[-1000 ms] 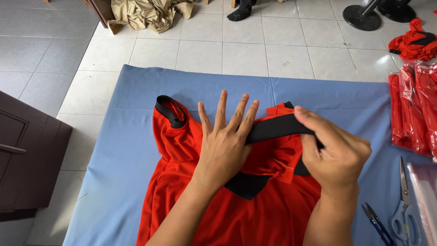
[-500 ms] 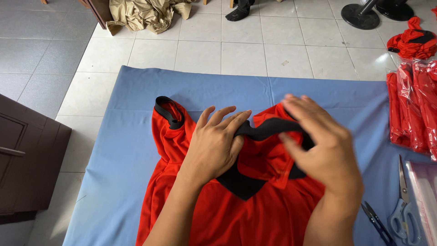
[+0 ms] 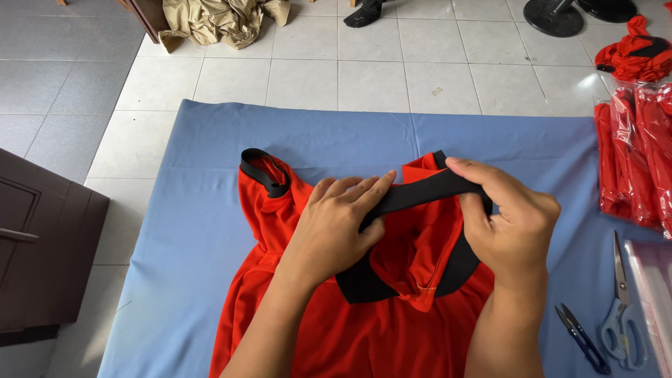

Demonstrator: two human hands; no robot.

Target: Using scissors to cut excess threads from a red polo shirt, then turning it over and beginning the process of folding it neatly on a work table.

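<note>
Head camera: the left hand [image 3: 334, 227], flat with fingers spread a second ago, now curls over the black sleeve band [image 3: 427, 192], which the right hand [image 3: 514, 224] pinches and has drawn across the red jersey [image 3: 364, 336] lying on the blue cloth [image 3: 189, 231]; the fold is tightening

Floor: pale square tiles [image 3: 371, 77] with grey joints, in soft even daylight.
Work surface: a blue cloth [image 3: 189, 231] is spread flat over it.
Left side: a dark wooden cabinet [image 3: 42, 259].
Far side: crumpled beige fabric [image 3: 217, 19]; a black round stand base [image 3: 553, 15].
</note>
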